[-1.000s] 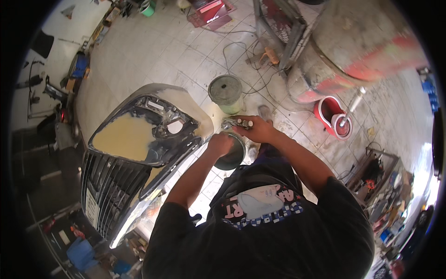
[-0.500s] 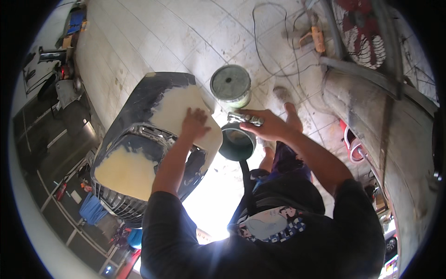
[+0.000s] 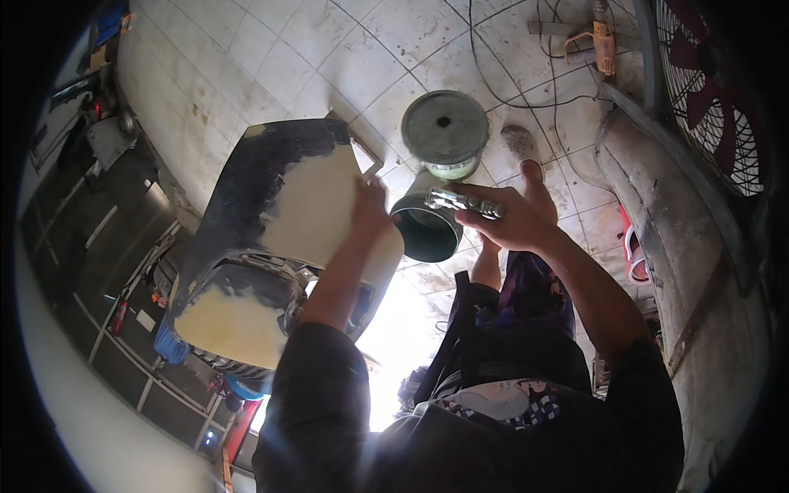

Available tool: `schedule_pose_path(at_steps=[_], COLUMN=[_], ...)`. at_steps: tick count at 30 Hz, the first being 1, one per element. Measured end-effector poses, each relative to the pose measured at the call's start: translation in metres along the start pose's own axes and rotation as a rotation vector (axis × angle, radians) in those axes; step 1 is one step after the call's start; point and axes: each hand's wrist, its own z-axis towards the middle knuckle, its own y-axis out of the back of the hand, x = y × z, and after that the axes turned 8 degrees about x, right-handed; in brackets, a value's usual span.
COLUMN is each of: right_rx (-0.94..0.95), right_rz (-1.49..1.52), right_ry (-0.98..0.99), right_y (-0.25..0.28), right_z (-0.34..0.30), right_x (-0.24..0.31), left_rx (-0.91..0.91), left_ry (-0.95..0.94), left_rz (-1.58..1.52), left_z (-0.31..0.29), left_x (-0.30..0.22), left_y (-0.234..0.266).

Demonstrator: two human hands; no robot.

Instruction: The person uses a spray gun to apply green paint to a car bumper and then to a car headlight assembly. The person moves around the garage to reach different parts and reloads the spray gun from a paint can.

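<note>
My right hand (image 3: 518, 215) grips a silver metal hand tool (image 3: 464, 202) whose kind I cannot make out; it is held over the rim of a dark green bucket (image 3: 427, 234). The bucket's open mouth shows a dark inside. My left hand (image 3: 371, 205) is smeared by motion, between the bucket and the right edge of a dark car bumper (image 3: 234, 185); whether it touches either is unclear. Broad pale filler patches (image 3: 308, 197) cover parts of the bumper.
A second pail with a round grey-green top (image 3: 444, 127) stands beyond the bucket. An orange power tool (image 3: 604, 48) and its cord lie on the tiles (image 3: 362, 57). A red-bladed fan (image 3: 707, 99) and a dusty body panel (image 3: 657, 197) flank the right.
My left hand has left the filler patch, where it lay flat with fingers spread, and moved right toward the bucket. My right hand still holds the metal tool. The view has shifted.
</note>
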Motion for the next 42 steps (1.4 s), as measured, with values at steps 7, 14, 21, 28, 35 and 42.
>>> schedule_pose_path(at_steps=[7,14,21,28,35,42], right_rx=[0.193,0.081,0.06,0.25,0.145,-0.041], right_rz=[-0.25,-0.214,-0.056,-0.314,-0.21,-0.282], right_ry=[-0.071,-0.025,0.035,-0.031,-0.052,-0.078], right_y=[0.019,0.01,0.004,0.016,-0.002,0.005], right_z=[-0.002,0.001,0.007,-0.023,-0.02,-0.001], right_x=[0.023,0.049,0.063,0.067,0.08,0.065], left_rx=[-0.026,-0.341,-0.218,-0.044,-0.33,-0.185], left_ry=[-0.491,0.042,0.268,-0.477,0.279,0.434], left_rz=[-0.242,-0.012,0.044,-0.352,-0.08,-0.104], left_z=[-0.065,-0.079,-0.103,-0.155,-0.146,-0.057], left_x=[-0.053,0.145,0.082,-0.029,0.172,0.137], left_y=[-0.064,0.01,0.004,-0.04,0.018,0.04])
